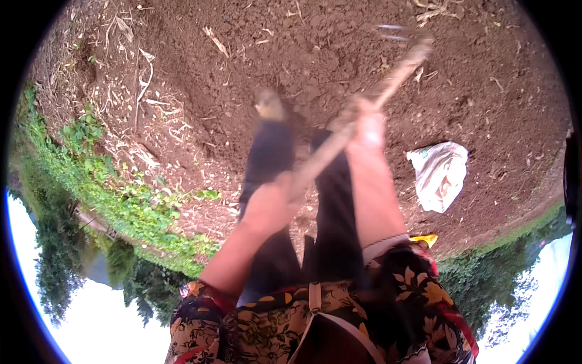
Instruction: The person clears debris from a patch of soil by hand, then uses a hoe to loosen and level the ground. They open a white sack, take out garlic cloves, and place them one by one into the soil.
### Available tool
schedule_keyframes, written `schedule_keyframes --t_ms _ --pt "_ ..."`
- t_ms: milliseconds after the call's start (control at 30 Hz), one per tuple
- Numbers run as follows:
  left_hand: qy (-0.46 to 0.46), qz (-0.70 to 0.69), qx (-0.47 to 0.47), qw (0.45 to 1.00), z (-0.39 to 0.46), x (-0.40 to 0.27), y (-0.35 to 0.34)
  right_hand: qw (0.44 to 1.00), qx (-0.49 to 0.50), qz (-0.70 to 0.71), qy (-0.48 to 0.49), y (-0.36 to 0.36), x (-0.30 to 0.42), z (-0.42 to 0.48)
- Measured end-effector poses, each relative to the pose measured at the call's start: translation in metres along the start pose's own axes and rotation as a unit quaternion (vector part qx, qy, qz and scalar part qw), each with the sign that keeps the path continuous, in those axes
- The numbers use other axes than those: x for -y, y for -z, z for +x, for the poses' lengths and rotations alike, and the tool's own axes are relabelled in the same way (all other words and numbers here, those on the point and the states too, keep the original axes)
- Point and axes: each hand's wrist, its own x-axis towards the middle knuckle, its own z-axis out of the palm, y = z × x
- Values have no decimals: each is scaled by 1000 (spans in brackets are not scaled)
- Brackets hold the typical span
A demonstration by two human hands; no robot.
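Observation:
A wooden-handled digging tool [327, 144], apparently a hoe, runs slantwise across my legs. My left hand [272, 202] grips the handle near its lower end in the picture. Farther up, my right hand [367, 123] is closed around the same handle. The tool's metal head [400, 32] is streaked by motion blur at the upper right, so its exact shape is unclear. Whether it touches the soil cannot be made out. Loose brown soil [327, 59] spreads in front of me.
A crumpled white sack [440, 175] lies on the soil to my right, with a yellow object [423, 239] near my right sleeve. My shoe [269, 104] stands on the soil. Dry stalks [141, 152] litter the left side, bordered by green plants [136, 204].

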Motion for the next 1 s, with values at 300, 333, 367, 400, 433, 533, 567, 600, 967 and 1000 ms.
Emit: schedule_keyframes --t_ms 300,333,367,400,433,533,567,600,967,1000 --pt "-115 -165 66 977 81 -20 -18 964 -190 -101 158 9 106 23" --pt "-140 -140 33 980 82 -8 -11 977 -128 -83 149 11 72 49" --pt "-62 -74 50 994 84 17 -4 978 -143 -116 96 -8 29 62" --pt "20 -88 70 994 82 59 -7 981 -117 -156 13 -24 -14 63" --pt "11 -18 25 999 69 108 -12 989 -88 -120 3 -35 -84 81" --pt "30 62 -19 997 19 184 0 990 -47 51 -125 -35 -204 73" --pt "64 56 -7 996 -10 197 1 991 -48 29 -119 -49 -221 46" --pt "76 49 2 996 -32 201 8 990 -64 14 -127 -57 -230 18" --pt "-134 -47 20 990 54 171 44 981 -163 -10 101 -71 -96 15" --pt "-76 -48 46 995 55 183 42 983 -162 -70 55 -80 -116 33"
